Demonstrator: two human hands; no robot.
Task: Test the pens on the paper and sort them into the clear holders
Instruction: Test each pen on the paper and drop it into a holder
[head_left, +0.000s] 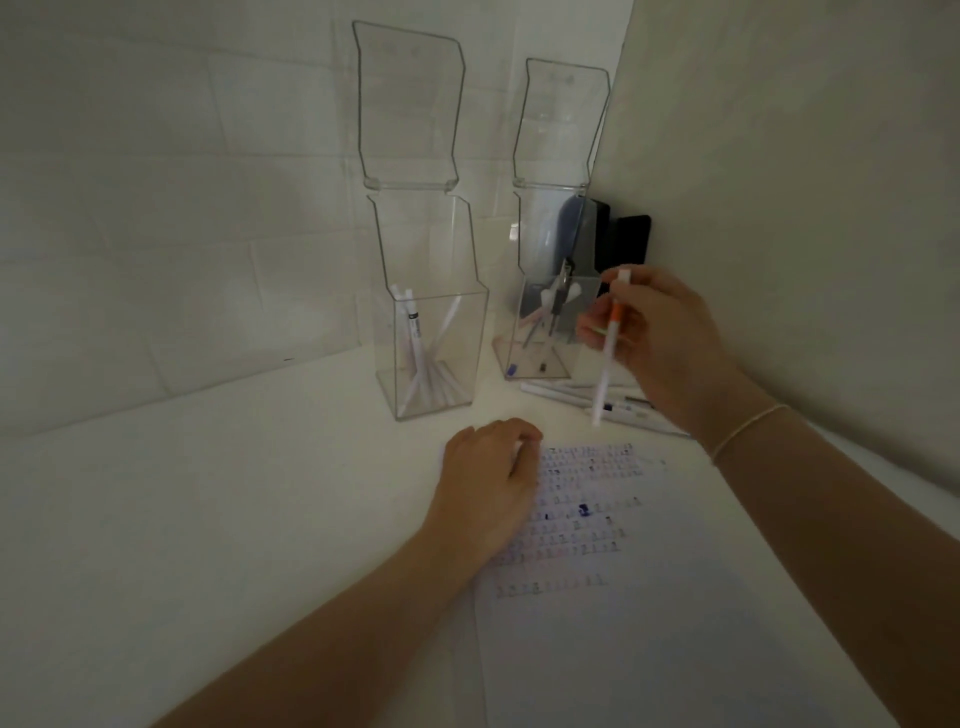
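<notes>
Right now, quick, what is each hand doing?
Left hand: holds nothing, rests on the paper.
Right hand: holding a white pen.

white table (208, 519), tiled wall (156, 182), dark phone (631, 239)

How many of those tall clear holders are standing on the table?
2. The left clear holder stands behind the paper, with white pens inside. The right clear holder stands in the corner, just left of the right hand, which holds a pen.

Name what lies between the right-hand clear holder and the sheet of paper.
A loose bunch of white pens lies on the table between the holder and the paper, seen in the head view.
</notes>
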